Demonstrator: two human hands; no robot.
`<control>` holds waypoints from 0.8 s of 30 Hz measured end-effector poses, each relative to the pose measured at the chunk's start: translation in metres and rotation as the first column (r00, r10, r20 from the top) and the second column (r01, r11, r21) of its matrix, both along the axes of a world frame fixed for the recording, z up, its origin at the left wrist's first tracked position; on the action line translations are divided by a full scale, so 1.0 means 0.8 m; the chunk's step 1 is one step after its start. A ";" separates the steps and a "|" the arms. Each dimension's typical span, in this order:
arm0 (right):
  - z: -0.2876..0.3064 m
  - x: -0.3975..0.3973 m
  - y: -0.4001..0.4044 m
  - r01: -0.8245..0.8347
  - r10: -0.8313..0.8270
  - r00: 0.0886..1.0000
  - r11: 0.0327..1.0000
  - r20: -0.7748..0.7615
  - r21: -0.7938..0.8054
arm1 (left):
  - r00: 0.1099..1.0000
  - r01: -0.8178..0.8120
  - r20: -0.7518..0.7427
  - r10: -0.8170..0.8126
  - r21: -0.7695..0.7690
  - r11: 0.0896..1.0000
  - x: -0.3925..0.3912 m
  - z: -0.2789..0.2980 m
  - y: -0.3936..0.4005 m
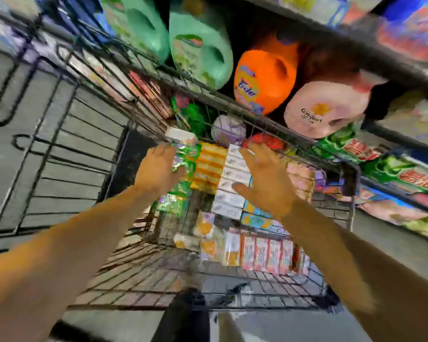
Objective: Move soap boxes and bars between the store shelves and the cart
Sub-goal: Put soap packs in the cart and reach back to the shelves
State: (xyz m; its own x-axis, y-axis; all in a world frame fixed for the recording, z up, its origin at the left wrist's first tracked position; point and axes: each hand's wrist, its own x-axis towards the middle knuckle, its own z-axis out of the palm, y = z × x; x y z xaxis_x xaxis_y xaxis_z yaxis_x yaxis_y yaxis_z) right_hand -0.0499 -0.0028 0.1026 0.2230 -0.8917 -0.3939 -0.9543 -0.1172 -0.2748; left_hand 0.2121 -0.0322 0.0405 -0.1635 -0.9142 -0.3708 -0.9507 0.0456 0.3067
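Blurred throughout, edges smeared. Black wire-mesh shopping cart (143, 275), thin metal rods in a grid, packed along its right side with soap. Down the middle, a column of stacked white rectangular cardboard soap boxes (234, 180), flat-faced and matte, with small dark print too blurred to read. Just left of them and touching, a stack of orange-and-cream striped soap packs (209, 166), glossy. Further left, crinkled green-and-silver foil soap wrappers (183, 160), shiny and wrinkled. Nearer the camera, a row of pink-and-white upright soap cartons (267, 255) standing side by side against the cart's right wall. Left hand (158, 169) reaching over the foil wrappers, fingers (162, 149) bent downward onto them; cannot tell whether grasping or merely touching. Right hand (265, 178) spread above the white boxes, fingers (253, 150) straight and splayed, thumb lying across one box, released and holding nothing. Beyond the cart, dark metal store shelves (277, 130) carrying smooth moulded plastic jugs: two mint-green detergent jugs (198, 48), a bright orange detergent jug (265, 75), a pale pink softener jug (326, 109). Lower right, green-and-red plastic detergent bags (381, 164) lying on a lower shelf. Grey floor (47, 154) to the left.
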 end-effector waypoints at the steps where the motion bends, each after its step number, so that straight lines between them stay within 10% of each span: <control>1: -0.017 0.002 -0.007 0.015 -0.015 1.000 1.000 0.011 0.010 | 1.000 -0.012 -0.003 0.012 0.017 1.000 0.000 -0.015 -0.015; 17: -0.160 0.003 -0.021 0.093 -0.101 0.988 0.993 0.116 0.071 | 0.976 0.090 0.209 -0.059 -0.140 0.986 -0.017 -0.172 -0.124; 24: -0.109 0.008 -0.012 0.194 -0.225 0.937 0.971 0.267 0.137 | 0.910 0.001 -0.414 -0.023 -0.052 0.999 -0.043 -0.096 -0.073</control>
